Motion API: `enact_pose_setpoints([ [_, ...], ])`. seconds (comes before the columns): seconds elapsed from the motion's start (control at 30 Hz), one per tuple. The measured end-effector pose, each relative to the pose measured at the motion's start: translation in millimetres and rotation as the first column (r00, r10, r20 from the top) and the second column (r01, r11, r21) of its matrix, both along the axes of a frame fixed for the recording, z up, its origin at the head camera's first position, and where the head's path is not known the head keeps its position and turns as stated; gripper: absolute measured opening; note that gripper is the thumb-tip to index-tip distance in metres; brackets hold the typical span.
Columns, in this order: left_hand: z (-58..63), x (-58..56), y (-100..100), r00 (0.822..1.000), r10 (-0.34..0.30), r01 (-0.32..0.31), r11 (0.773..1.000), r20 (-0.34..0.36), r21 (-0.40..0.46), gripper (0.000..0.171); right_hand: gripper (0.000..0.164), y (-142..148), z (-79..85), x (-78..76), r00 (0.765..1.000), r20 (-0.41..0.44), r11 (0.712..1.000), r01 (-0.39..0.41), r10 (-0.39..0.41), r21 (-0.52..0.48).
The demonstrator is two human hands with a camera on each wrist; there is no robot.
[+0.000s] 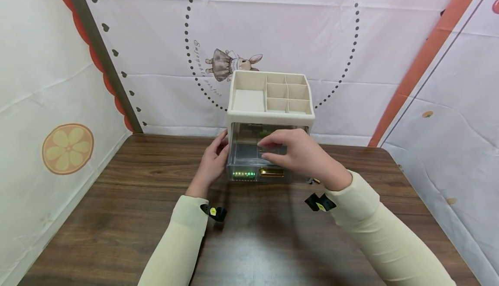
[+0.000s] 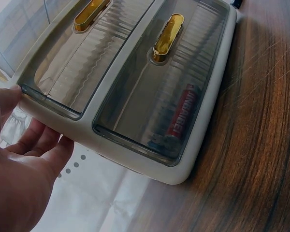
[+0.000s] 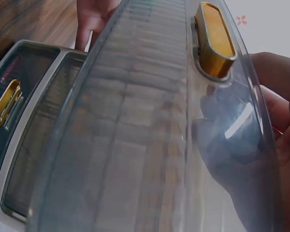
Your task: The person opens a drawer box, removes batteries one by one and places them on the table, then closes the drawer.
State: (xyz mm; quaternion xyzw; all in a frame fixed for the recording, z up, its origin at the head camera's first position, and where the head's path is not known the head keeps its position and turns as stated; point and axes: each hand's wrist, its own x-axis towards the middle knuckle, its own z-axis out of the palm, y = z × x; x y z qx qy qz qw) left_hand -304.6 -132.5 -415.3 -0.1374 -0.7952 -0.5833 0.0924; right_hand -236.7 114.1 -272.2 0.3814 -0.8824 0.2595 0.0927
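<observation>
A cream desktop drawer organizer stands on the table, its clear top drawer pulled out toward me. My left hand grips the organizer's left side; in the left wrist view its thumb lies on the front corner and its bent fingers on the side wall. Over the drawer hovers my right hand, thumb and forefinger curved with a gap between the tips. The right wrist view has this hand partly behind the clear drawer wall. A gold handle sits on the drawer front, beside a row of small green-yellow dots.
Sectioned trays form the organizer's top. A red cylinder with white lettering lies inside the bottom drawer, behind its tinted front. A small dark and gold item shows right of the drawer. Patterned cloth hangs behind the wooden table.
</observation>
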Motion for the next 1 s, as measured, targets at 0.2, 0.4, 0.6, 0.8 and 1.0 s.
enact_pose_setpoints([
  [0.2,-0.4,-0.1,0,1.000,0.007,-0.007,1.000,0.000,-0.009,0.049,0.025,-3,-1.7,-1.3,1.000,-0.002,1.000,-0.016,0.016,0.015],
  [0.4,-1.8,-0.3,0,1.000,0.009,-0.009,1.000,-0.007,-0.017,0.049,0.025,-8,-0.6,-1.6,0.999,0.020,0.999,-0.042,0.041,0.034],
  [0.6,-2.2,-0.6,0,1.000,0.007,-0.007,1.000,0.000,-0.017,0.049,0.025,-13,-0.3,-2.4,0.997,0.072,0.998,-0.040,0.036,0.052],
  [0.8,-2.0,-0.1,0,1.000,0.005,-0.005,1.000,0.011,-0.016,0.050,0.025,-15,4.1,-3.5,0.993,0.117,0.995,-0.043,0.033,0.089],
  [1.0,-1.2,-0.2,-1,1.000,0.002,-0.002,1.000,0.016,-0.012,0.049,0.025,-19,12.6,-4.2,0.988,0.146,0.987,-0.062,0.040,0.150],
])
